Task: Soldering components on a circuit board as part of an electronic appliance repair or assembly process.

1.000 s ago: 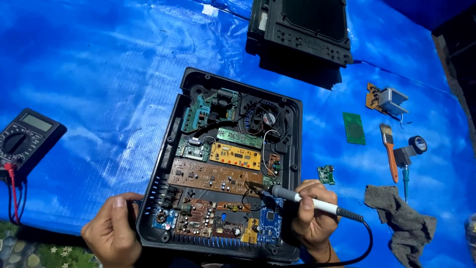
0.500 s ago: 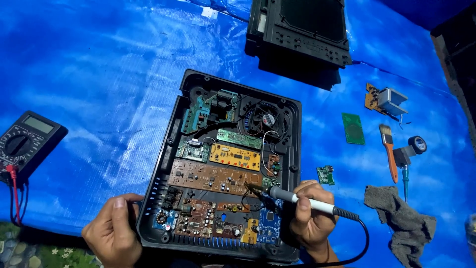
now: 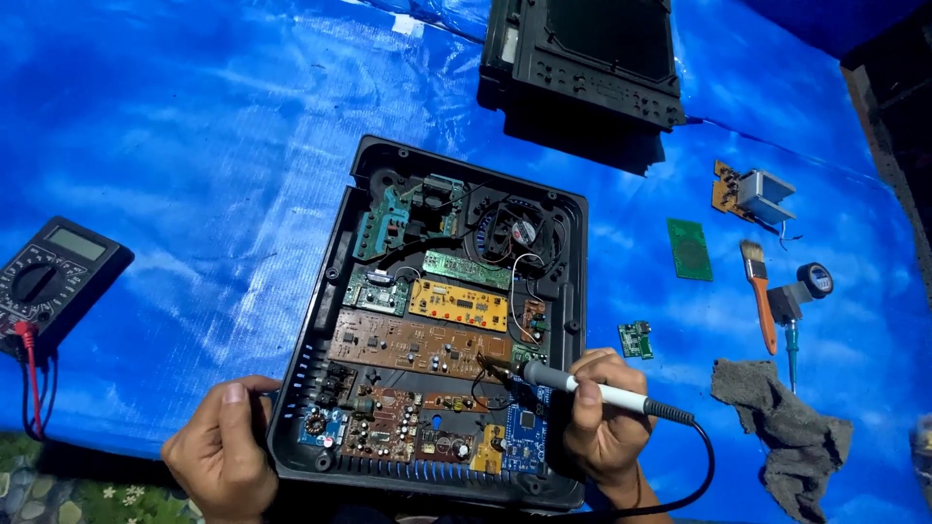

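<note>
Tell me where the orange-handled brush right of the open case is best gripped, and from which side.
Probably by the orange handle of the brush, from above: it lies flat on the blue tarp, bristles pointing away, with bare tarp on both sides.

Single head-worn view, looking steeply down, fairly close, over blue tarp (image 3: 194,146), open black casing (image 3: 320,320) centred

Blue tarp (image 3: 194,146); black case (image 3: 320,320); orange-handled brush (image 3: 762,296); grey rag (image 3: 791,437).

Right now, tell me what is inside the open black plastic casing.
The black plastic casing holds green, yellow, brown and blue circuit boards, wires and a round fan. The boards hide whatever lies beneath them.
</note>
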